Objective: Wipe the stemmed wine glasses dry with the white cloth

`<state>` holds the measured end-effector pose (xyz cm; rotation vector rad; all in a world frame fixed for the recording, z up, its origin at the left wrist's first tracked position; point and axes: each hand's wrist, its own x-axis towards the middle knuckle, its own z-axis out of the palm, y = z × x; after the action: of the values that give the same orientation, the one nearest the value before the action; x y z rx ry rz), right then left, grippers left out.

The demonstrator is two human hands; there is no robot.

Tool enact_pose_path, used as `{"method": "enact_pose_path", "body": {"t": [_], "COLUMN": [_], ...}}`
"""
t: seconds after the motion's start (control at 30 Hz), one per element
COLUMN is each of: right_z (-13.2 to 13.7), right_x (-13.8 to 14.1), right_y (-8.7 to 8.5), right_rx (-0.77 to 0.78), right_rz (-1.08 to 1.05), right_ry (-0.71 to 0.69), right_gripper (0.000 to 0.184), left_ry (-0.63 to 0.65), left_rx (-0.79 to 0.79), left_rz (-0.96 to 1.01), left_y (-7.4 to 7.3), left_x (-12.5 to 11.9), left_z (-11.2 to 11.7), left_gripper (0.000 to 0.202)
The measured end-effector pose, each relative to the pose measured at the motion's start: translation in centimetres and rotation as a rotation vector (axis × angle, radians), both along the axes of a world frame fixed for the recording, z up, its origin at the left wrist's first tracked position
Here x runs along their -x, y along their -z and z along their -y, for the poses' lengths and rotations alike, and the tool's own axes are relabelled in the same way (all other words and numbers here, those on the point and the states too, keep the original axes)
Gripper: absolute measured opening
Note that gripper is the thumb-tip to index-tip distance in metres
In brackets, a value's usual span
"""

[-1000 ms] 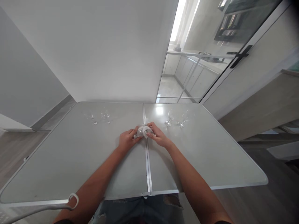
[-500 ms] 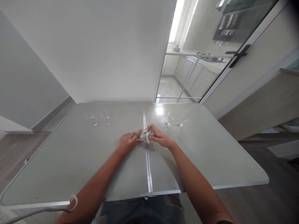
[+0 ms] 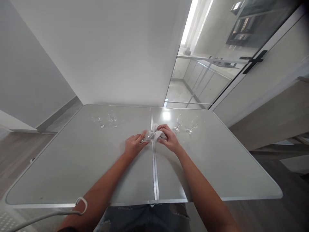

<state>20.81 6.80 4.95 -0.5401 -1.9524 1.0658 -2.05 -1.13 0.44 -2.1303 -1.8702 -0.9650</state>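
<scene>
A: Where is the glass (image 3: 147, 138)?
B: Above the middle of the table (image 3: 84, 170), at the seam (image 3: 155, 175) and nearer the far edge than the near one; whether it touches the top cannot be told.

A: How do the fingers stand?
B: Those of the left hand (image 3: 134, 145) close around the glass, thumb uppermost. Those of the right hand (image 3: 170, 138) pinch the cloth (image 3: 159, 134), narrowly parted by its folds.

A: How do glass and cloth relate?
B: The cloth lies against the right end of the glass; how far it goes inside is hidden.

A: And elsewhere?
B: Left glasses (image 3: 112, 119) stand towards the far left corner, faint in outline; two right glasses (image 3: 178, 123) stand between the seam and the far right corner. A cable (image 3: 58, 213) curls up at the near edge, left of the seam.
</scene>
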Motion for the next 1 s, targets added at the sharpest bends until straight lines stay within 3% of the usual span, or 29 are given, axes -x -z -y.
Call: {"method": "enact_pose_path", "body": {"t": [0.1, 0.27, 0.33, 0.43, 0.57, 0.67, 0.77, 0.87, 1.0], "right_z": [-0.6, -1.0, -0.6, 0.4, 1.3, 1.5, 1.4, 1.1, 0.9], "right_x": [-0.9, -1.1, -0.5, 0.3, 0.5, 0.2, -0.1, -0.2, -0.3], "right_y": [0.4, 1.6, 1.8, 1.4, 0.3, -0.5, -0.8, -0.8, -0.6], "right_rx": [-0.156, -0.176, -0.168, -0.049, 0.161, 0.179, 0.235, 0.355, 0.434], "right_rz": [0.133, 0.067, 0.075, 0.094, 0.079, 0.162, 0.245, 0.191, 0.128], "right_ry": [-0.099, 0.318, 0.366, 0.264, -0.044, -0.205, -0.273, -0.29, -0.269], "right_gripper": [0.02, 0.032, 0.032, 0.022, 0.045, 0.056, 0.057, 0.062, 0.058], "left_ry": [-0.008, 0.01, 0.013, 0.016, -0.027, 0.064, 0.168, 0.157, 0.187], "left_rx": [-0.021, -0.021, -0.017, -0.011, -0.007, -0.001, 0.013, 0.035, 0.187], "left_rz": [0.005, -0.022, -0.036, -0.05, -0.071, -0.125, -0.151, -0.1, 0.135], "left_y": [-0.1, -0.5, -0.5, -0.3, -0.4, -0.5, -0.5, -0.3, -0.9], "left_x": [0.1, -0.1, -0.2, -0.1, 0.2, 0.2, 0.1, -0.2, -0.9], "left_z": [0.0, 0.1, 0.1, 0.1, 0.2, 0.4, 0.6, 0.6, 0.7], "left_gripper": [0.046, 0.044, 0.044, 0.044, 0.041, 0.038, 0.038, 0.042, 0.057]}}
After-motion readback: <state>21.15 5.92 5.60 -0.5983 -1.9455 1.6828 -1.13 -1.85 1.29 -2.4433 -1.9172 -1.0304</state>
